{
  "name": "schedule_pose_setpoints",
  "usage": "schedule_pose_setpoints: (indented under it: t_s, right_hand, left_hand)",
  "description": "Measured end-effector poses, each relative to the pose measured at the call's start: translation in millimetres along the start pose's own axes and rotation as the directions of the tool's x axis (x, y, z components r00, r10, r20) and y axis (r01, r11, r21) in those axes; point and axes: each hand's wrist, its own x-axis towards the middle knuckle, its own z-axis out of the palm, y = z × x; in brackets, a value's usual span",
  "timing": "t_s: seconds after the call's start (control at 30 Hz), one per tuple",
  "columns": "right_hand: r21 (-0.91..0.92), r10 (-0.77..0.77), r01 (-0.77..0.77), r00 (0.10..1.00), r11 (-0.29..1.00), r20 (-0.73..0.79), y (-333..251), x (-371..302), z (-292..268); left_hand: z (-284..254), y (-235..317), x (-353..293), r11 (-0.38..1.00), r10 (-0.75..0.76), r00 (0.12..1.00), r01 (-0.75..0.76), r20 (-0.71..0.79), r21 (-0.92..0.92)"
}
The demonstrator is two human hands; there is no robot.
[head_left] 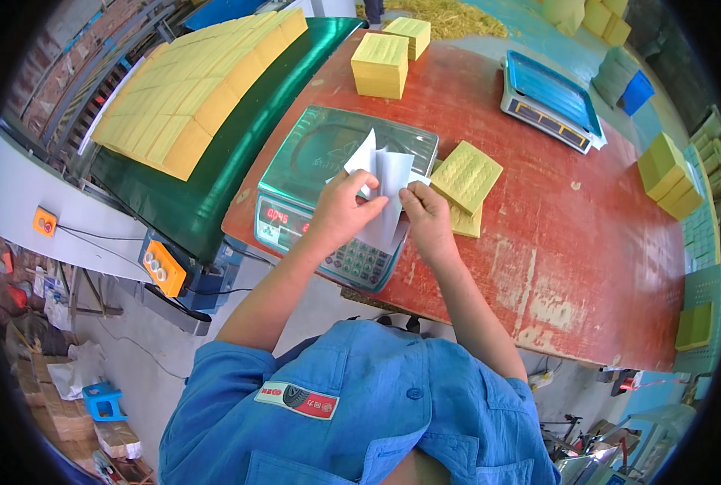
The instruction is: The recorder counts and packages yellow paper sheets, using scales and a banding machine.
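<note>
Judging by the light hold, risked dropping the white sheets [394, 174] onto the digital scale [296, 145] beneath, or creasing them by pulling unevenly; risked bumping the yellow slabs [469, 174] just to the right by swinging the right hand [429, 218] wide. Angled the left hand [344, 208] in from the near left, with thumb and fingers partly curled around the sheets; held the right one aslant from the near right, nearly closed, pinching their right edge.
</note>
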Motion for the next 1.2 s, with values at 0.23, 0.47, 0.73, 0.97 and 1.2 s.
schedule_pose_setpoints:
  t_s: [0.23,0.47,0.73,0.97,1.2]
  right_hand:
    - [-0.424,-0.235,0.129,0.95,0.896,-0.207,-14,-4,-7]
    - [0.128,-0.154,0.169,0.981,0.977,-0.118,-60,-43,-22]
    - [0.004,-0.167,0.197,0.844,0.98,-0.51,-31,-102,-150]
    - [-0.181,-0.126,-0.046,0.554,0.982,-0.823,-22,-249,-404]
    - [-0.378,-0.313,-0.245,0.267,0.893,-0.912,-14,-355,-692]
  left_hand:
    - [-47,3,-12,0.985,-0.091,0.969,0.122,-0.231,0.12]
    - [-49,86,-7,0.988,-0.086,0.98,0.061,-0.178,-0.139]
    - [85,113,6,0.994,0.01,0.99,0.005,0.14,-0.106]
    - [254,242,10,0.806,0.588,0.768,-0.582,0.252,-0.107]
    - [443,418,7,0.823,0.547,0.61,-0.516,0.573,-0.236]
